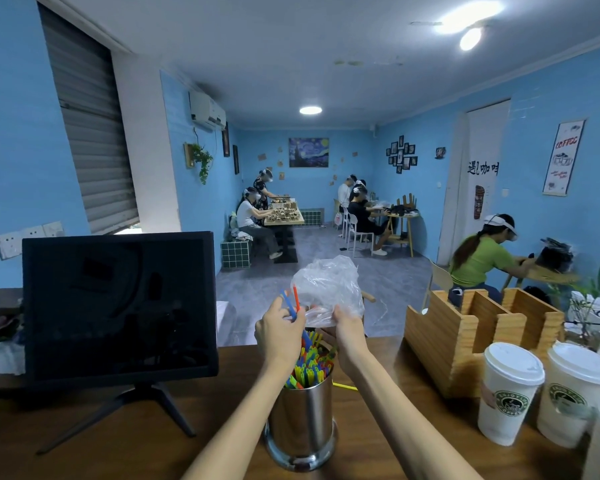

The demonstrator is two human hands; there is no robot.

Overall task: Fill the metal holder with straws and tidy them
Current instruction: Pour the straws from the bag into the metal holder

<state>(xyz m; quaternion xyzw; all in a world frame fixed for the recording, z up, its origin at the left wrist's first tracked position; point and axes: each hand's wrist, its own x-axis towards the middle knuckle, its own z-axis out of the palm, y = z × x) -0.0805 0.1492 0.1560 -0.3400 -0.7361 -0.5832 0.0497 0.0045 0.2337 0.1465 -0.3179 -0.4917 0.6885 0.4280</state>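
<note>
Blue-walled café, dark wooden counter (84,441). Metal holder (302,424) stands on it at centre, packed with colourful straws (309,368). Above it, left hand (279,332) pinches a few straws (293,301); right hand (347,329) grips a clear plastic bag (329,289). Monitor (118,306) left, wooden organiser (465,337) and lidded paper cups (510,393) right.

Blue walls (14,133), grey floor (319,251), white ceiling with round lamp (310,110). Closed roller shutter (90,126) at left, air conditioner (207,114) beside it. Starry-night painting (308,152) on far wall. Wooden tables (284,218), white chairs (355,230).
</note>
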